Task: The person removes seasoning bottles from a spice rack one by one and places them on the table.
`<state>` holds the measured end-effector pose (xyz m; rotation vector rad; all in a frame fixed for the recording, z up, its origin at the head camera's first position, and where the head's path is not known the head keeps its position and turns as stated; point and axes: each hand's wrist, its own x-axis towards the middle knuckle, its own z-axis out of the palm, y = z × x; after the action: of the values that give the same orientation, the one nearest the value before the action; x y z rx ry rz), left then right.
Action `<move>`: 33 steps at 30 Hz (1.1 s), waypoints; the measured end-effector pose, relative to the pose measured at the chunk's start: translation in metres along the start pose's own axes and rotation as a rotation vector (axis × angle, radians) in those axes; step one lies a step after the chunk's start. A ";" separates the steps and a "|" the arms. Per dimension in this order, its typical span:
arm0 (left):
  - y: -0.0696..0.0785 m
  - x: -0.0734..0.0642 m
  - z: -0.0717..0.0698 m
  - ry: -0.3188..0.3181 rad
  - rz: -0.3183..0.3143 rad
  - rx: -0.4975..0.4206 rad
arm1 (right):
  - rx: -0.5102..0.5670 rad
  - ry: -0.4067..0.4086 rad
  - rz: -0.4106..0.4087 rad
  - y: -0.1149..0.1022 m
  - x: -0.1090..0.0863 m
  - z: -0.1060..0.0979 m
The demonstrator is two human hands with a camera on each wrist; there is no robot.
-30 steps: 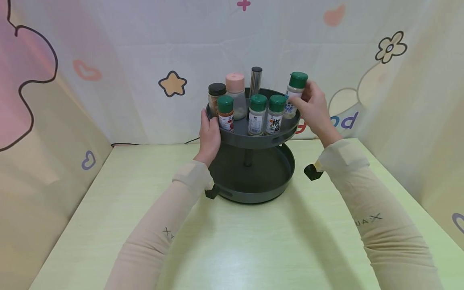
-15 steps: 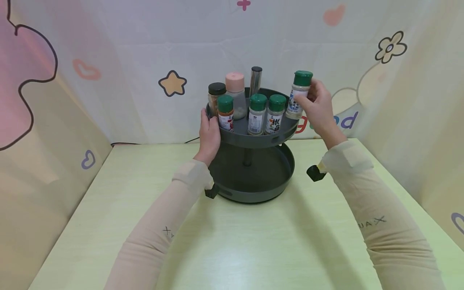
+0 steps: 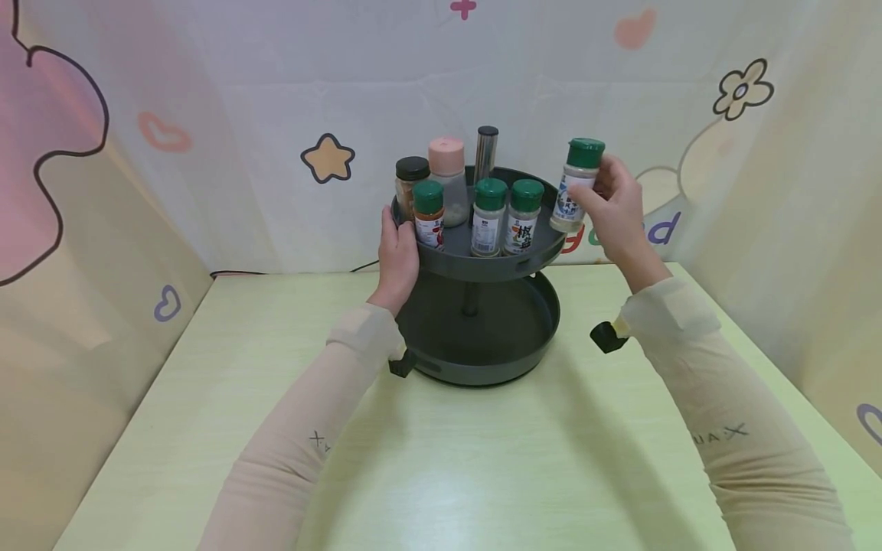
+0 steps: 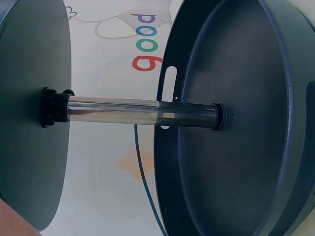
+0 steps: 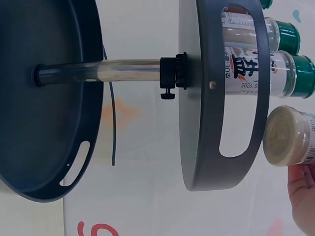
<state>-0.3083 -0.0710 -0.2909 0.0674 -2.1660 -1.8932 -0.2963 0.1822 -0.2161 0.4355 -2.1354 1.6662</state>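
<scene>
In the head view my right hand pinches a green-capped spice jar between thumb and fingers. The jar tilts slightly at the right rim of the upper tray. In the right wrist view its base is just off the tray wall, beside the slotted handle. My left hand holds the left rim of the dark two-tier rack, fingertips partly hidden. On the upper tray stand several other containers: green-capped jars, a red-labelled jar, a black-lidded jar, and a pink-capped bottle.
The lower tray holds no jars and stands on the pale green table. A metal post joins the two tiers. A dark-topped post end rises above the upper tray. A patterned curtain hangs behind, with a thin cable.
My right hand has moved the green-capped jar to the right, from inside the upper tray to its right rim. The left hand and the rack look unmoved.
</scene>
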 end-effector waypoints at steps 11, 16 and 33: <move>0.001 0.001 0.000 0.001 0.001 0.005 | 0.145 -0.028 0.024 -0.006 -0.007 -0.005; 0.001 0.000 0.000 -0.003 0.001 0.004 | 0.168 -0.039 0.027 -0.007 -0.012 -0.005; 0.002 0.000 -0.001 -0.005 0.003 0.003 | 0.165 -0.101 0.040 -0.011 -0.029 -0.004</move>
<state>-0.3075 -0.0716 -0.2893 0.0602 -2.1706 -1.8911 -0.2655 0.1835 -0.2196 0.5400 -2.0970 1.8890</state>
